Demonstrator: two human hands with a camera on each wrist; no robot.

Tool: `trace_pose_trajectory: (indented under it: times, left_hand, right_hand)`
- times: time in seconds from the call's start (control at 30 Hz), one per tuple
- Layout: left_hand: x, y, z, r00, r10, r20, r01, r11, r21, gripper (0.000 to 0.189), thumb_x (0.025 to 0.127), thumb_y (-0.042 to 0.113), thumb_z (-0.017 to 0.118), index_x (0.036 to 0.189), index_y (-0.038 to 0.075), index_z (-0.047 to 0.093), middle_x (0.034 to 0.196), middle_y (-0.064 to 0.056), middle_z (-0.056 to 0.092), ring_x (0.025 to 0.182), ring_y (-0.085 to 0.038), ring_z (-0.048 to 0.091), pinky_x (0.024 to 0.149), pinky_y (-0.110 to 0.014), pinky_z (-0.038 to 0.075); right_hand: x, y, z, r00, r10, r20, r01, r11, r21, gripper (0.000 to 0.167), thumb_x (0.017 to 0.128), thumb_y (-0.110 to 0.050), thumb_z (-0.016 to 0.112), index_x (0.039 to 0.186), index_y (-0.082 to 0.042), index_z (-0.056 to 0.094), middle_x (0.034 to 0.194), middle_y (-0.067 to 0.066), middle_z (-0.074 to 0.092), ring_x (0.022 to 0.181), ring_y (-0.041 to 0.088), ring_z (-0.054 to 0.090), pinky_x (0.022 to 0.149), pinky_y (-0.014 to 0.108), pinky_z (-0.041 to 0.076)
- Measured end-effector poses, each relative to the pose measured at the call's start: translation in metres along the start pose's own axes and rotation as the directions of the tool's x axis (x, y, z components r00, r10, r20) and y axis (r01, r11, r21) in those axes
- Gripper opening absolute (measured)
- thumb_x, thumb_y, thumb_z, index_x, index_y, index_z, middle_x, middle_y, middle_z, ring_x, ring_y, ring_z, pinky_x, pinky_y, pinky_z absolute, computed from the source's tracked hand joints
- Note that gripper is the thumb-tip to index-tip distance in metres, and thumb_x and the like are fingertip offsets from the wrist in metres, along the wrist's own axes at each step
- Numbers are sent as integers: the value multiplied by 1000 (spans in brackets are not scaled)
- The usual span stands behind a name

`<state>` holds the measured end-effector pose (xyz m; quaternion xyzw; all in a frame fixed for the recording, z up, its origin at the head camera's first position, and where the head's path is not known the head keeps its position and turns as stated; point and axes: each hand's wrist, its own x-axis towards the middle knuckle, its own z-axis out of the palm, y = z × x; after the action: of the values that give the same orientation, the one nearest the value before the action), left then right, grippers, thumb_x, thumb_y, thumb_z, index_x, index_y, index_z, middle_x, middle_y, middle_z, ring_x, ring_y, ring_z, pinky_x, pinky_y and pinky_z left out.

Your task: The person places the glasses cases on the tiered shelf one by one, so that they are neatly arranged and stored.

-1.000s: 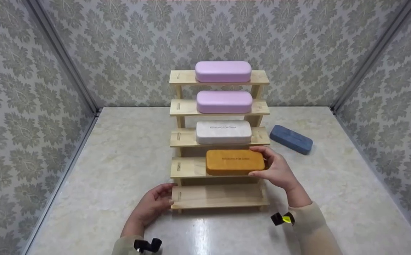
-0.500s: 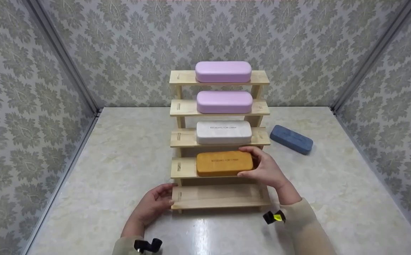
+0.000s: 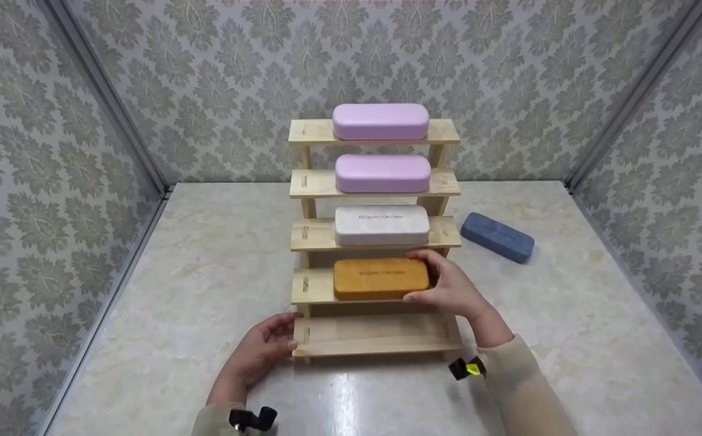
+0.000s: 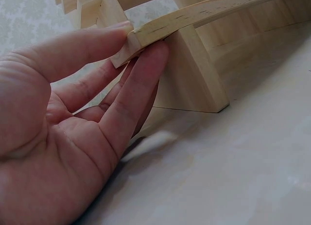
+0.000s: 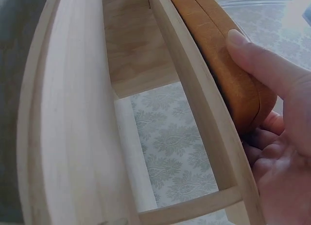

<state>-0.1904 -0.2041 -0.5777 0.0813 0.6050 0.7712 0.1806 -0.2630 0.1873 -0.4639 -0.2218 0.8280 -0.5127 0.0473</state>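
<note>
My right hand (image 3: 451,287) grips the right end of an orange glasses case (image 3: 380,278), thumb in front and fingers behind. That case lies along the second-lowest step of a wooden stepped rack (image 3: 321,345); in the right wrist view, its brown-orange side (image 5: 228,55) runs along the shelf edge. Down at the lowest step, my left hand (image 3: 263,346) pinches the left end of the board (image 4: 194,13) between thumb and fingers. A white glasses case (image 3: 382,225) sits one step above the orange one, and pink glasses cases (image 3: 382,174) occupy the two top steps.
A blue glasses case (image 3: 497,237) lies slantwise on the marble-patterned table (image 3: 224,242), right of the rack. Patterned wall panels (image 3: 236,72) enclose the back and both sides. The lowest step bears no case.
My right hand has shifted left with the orange glasses case, lining it up roughly under the white one; most of that came in the first half second. The left hand stays put.
</note>
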Motion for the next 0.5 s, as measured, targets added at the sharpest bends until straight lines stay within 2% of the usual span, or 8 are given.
trace_pose_trajectory:
  times: [0.13, 0.5]
  left_hand:
    - [0, 0, 0, 1000, -5, -4, 5, 1000, -13, 67, 89, -7, 67, 147, -14, 36, 126, -3, 62, 114, -15, 66, 96, -26, 58]
    - [0, -1, 0, 1000, -11, -7, 11, 1000, -26, 62, 90, -7, 66, 147, -9, 41, 124, -2, 61, 112, -13, 65, 94, -25, 59]
  right_hand:
    - [1, 1, 1, 1000, -1, 2, 1, 1000, -30, 74, 76, -18, 92, 140, -5, 56, 137, 16, 61, 110, 24, 59, 93, 23, 51]
    - [1, 0, 0, 1000, -18, 17, 18, 1000, -13, 76, 76, -16, 92, 141, -5, 54, 140, 16, 60, 115, 26, 60, 95, 23, 51]
